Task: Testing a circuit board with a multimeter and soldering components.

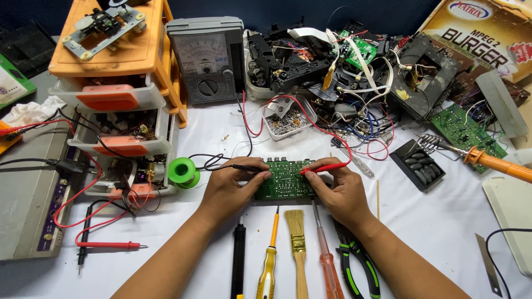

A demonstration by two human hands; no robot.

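Note:
A green circuit board [286, 180] lies flat on the white table in front of me. My left hand [227, 188] rests on the board's left end and pinches a black test probe [247, 167], its tip touching the board's upper left. My right hand [341, 194] sits on the board's right end and holds a red test probe [324, 168], tip down on the board's upper right. Red and black leads run back from the probes to a grey analogue meter [208, 61] standing behind.
Near the front edge lie a black tool [238, 257], a yellow screwdriver [269, 266], a brush [297, 243], an orange screwdriver [328, 260] and green-handled pliers [357, 260]. Orange drawers [119, 83] and a green solder spool [182, 170] stand left. A soldering iron [487, 161] rests right; dismantled electronics pile behind.

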